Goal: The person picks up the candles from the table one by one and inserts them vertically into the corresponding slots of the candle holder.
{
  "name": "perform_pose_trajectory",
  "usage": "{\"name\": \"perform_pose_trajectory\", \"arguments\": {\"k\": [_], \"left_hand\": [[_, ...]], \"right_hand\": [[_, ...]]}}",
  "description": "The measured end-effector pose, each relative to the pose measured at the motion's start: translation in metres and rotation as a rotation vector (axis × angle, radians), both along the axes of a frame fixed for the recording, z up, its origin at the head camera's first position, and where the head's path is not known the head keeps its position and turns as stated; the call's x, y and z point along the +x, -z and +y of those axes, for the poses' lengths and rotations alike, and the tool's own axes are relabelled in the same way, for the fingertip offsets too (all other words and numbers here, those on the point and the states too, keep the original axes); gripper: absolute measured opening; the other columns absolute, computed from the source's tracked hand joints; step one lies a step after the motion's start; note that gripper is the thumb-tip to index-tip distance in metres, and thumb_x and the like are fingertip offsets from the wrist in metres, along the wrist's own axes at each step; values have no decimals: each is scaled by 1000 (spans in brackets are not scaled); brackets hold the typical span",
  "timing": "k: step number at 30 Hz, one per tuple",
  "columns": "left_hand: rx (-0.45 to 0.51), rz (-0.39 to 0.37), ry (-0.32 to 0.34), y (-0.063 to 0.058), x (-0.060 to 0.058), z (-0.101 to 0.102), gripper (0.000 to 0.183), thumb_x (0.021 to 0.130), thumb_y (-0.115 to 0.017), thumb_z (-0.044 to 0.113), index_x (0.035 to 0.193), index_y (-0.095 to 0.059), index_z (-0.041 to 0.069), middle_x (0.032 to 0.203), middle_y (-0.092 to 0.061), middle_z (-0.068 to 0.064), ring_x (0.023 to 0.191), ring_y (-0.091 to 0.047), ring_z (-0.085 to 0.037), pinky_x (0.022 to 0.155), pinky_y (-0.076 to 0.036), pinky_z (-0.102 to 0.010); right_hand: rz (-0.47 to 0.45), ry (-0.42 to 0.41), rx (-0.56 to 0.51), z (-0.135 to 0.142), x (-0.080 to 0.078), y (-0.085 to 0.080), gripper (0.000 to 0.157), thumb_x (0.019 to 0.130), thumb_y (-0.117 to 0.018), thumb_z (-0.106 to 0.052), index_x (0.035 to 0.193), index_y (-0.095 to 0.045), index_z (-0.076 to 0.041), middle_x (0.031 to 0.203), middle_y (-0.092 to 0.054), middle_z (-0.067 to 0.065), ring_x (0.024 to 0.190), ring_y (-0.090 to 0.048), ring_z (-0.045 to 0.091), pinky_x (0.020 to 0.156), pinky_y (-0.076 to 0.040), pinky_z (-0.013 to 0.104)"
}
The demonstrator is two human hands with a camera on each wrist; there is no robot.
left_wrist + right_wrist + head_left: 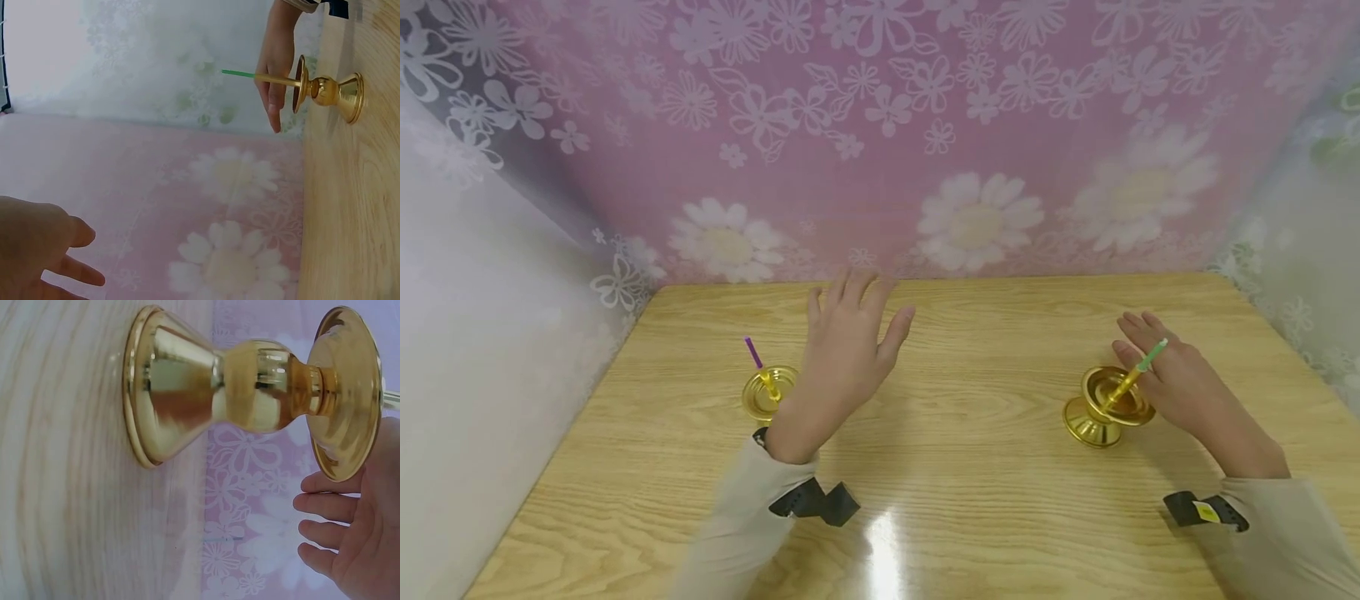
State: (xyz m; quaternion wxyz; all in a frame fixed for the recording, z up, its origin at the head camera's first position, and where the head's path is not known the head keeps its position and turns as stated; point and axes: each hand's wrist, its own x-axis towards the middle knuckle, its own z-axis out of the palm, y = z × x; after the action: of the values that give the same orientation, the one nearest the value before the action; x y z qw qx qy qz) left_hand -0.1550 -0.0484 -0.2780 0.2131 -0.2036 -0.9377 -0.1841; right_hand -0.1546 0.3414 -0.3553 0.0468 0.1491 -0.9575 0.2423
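Observation:
A golden candle holder (748, 398) stands at the left with a purple candle (753, 352) leaning in its dish. My left hand (842, 371) is raised just right of it, fingers stretched and thumb spread, holding nothing; the forearm covers part of the holder. On the right side stands a second golden candle holder (1092, 429), its green candle (1152, 356) tilted to the right. My right hand (1187, 387) hovers right beside that dish, fingers extended and nothing in its grasp. In the right wrist view the fingers (325, 506) show beyond the dish rim, apart from the stem.
Both holders stand on a light wooden table (955, 467). A pink flowered cloth (850, 167) hangs behind it, and pale cloths flank the left and right sides. Black straps (812, 500) circle both wrists.

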Motion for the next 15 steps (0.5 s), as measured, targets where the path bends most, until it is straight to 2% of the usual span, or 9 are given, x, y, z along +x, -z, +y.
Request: {"name": "perform_pose_trajectory", "arguments": {"k": [4,9,15], "left_hand": [[-36,-64,-54,-6,-1,-21,48,103,-39,42,141,-48,13,146,-41,-15,142,-24,-39,107,-15,-70],[-29,-110,-122,-11,-5,-59,53,104,-34,45,146,-42,15,152,-34,-17,144,-14,-42,105,-7,-74],[-1,-138,-197,-15,-9,-105,57,104,-29,48,148,-39,14,154,-30,-20,143,-13,-47,102,-6,-77]], "right_hand": [[7,8,20,2,0,0,56,107,-34,-27,150,-22,7,153,-18,33,144,-1,46,103,-8,74],[23,14,39,5,0,0,56,107,-35,-27,150,-23,6,152,-18,33,143,-2,49,102,-9,75],[27,22,65,10,-1,-1,56,107,-36,-27,150,-21,6,151,-18,36,142,-2,51,103,-9,74]]}}
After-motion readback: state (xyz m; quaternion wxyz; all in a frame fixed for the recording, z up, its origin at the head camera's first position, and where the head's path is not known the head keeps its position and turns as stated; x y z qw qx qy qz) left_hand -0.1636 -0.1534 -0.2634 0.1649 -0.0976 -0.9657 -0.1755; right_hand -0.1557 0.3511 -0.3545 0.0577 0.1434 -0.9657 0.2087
